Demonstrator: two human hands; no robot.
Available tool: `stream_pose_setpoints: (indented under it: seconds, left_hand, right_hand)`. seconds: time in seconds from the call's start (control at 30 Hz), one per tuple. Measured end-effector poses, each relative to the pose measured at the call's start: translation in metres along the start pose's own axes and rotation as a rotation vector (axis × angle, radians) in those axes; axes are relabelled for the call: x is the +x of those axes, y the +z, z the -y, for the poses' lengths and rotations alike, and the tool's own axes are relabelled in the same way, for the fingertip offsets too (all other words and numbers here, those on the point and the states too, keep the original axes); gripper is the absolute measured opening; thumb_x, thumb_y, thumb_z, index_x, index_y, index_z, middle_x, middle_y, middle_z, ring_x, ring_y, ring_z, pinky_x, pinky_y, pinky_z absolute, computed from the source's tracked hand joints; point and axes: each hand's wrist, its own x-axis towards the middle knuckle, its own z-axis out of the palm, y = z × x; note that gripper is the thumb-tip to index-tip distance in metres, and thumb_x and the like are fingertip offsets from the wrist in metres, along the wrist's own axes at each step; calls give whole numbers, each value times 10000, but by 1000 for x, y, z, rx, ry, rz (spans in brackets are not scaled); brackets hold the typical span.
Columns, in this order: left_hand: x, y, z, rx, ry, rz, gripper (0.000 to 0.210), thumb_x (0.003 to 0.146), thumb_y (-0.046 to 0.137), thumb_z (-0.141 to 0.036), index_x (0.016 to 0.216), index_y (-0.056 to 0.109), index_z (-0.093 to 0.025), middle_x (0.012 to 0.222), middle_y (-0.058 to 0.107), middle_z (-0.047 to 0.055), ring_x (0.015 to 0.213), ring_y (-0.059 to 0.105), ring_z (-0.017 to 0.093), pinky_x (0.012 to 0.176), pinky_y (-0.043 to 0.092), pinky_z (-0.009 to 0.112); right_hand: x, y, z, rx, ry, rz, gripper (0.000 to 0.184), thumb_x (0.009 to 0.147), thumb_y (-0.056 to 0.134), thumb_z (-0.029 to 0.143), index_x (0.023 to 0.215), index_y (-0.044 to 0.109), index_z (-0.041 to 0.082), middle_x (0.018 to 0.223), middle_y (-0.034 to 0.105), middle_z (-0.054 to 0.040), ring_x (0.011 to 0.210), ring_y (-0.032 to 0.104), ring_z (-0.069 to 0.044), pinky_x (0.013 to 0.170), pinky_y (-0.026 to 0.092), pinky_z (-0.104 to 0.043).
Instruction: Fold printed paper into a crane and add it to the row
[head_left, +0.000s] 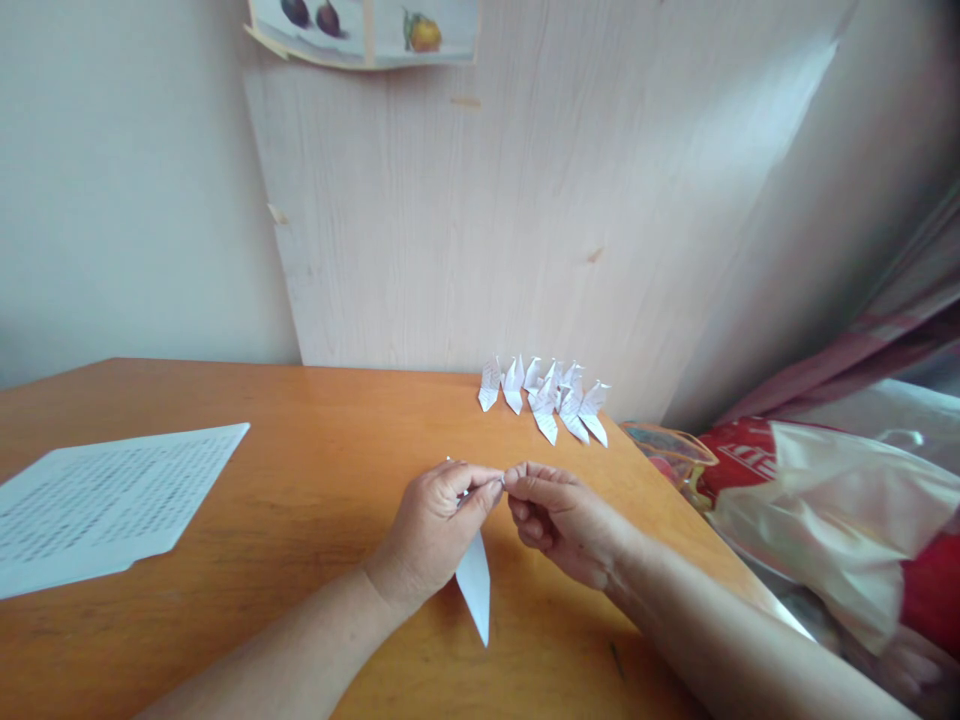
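A folded white paper figure [474, 585] is held above the front middle of the table, one long pointed flap hanging down. My left hand [435, 530] is closed on it, thumb and forefinger pinching near its tip, and covers much of the paper. My right hand [559, 515] meets it from the right, its thumb and forefinger closed on the same small tip of the paper. Beyond my hands, near the table's far right edge, stand several finished-looking folded paper birds [546, 400] with printed text on them.
A stack of printed paper sheets [127, 495] lies on the left of the wooden table [300, 560]. Behind the table rises a pale panel [465, 230] with a fruit picture [424, 35] on it. Red and cream plastic bags [817, 520] crowd beside the table's right edge.
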Motion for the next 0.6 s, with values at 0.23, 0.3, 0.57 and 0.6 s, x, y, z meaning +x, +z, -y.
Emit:
stream_pose_setpoints:
  seconds: [0.23,0.3,0.57,0.6]
  left_hand:
    - [2,-1,2,-149,-83,70,218,922,601,-327,923,758,-174,817,737,27,760,645,156,707,504,253]
    - [3,-1,2,-187,-113,77,231,924,595,-332,919,756,-166,813,733,25,750,634,151,695,497,249]
    - [3,0,4,-247,-154,81,222,905,614,-334,917,754,-163,849,744,36,799,648,166,745,514,263]
    - [3,0,5,-249,-152,80,221,903,616,-335,914,755,-164,846,743,35,795,647,165,741,513,261]
  right_hand:
    - [0,1,6,-45,-14,-75,247,745,766,339,733,588,168,573,508,44,451,358,-58,433,145,-247]
    - [0,0,7,-51,-24,-100,231,742,753,346,747,618,158,564,509,41,447,363,-60,429,151,-248]
    - [2,-3,4,-94,-38,-79,191,756,736,325,745,622,172,574,515,36,460,356,-68,430,152,-256]
    - [2,-2,3,-90,-49,-78,198,749,746,320,738,612,176,575,510,38,465,352,-69,432,153,-255]
